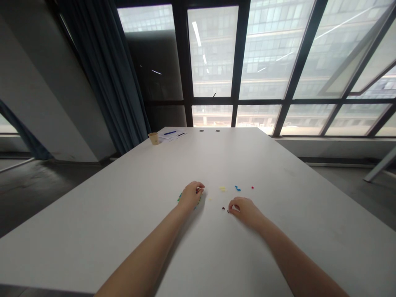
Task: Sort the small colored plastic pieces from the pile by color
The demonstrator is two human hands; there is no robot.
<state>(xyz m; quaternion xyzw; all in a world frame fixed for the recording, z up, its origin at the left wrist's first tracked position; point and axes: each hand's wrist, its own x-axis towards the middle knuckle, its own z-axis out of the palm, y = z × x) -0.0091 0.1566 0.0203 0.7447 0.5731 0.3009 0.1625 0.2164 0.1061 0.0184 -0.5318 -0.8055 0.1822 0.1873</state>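
My left hand [192, 194] is bent over a group of small green, blue and yellow pieces [179, 197], covering most of them. Its thumb and fingers are pinched together; a bit of white and red shows near the tips, too small to name. To the right, my right hand [246, 210] rests low on the table with thumb and forefinger closed. A tiny dark piece [228, 211] is at those fingertips, and whether it is gripped cannot be told. Another dark piece [223, 208] lies just left of it. Beyond the hands are pale yellow pieces [223, 189], a blue piece [237, 188] and a red piece [252, 187].
The long white table [130, 210] stretches away towards large windows. On its far left are a tan paper cup [154, 139] and papers [165, 136] with a blue pen [170, 133]. Two dark round fittings [201, 130] sit at the far end.
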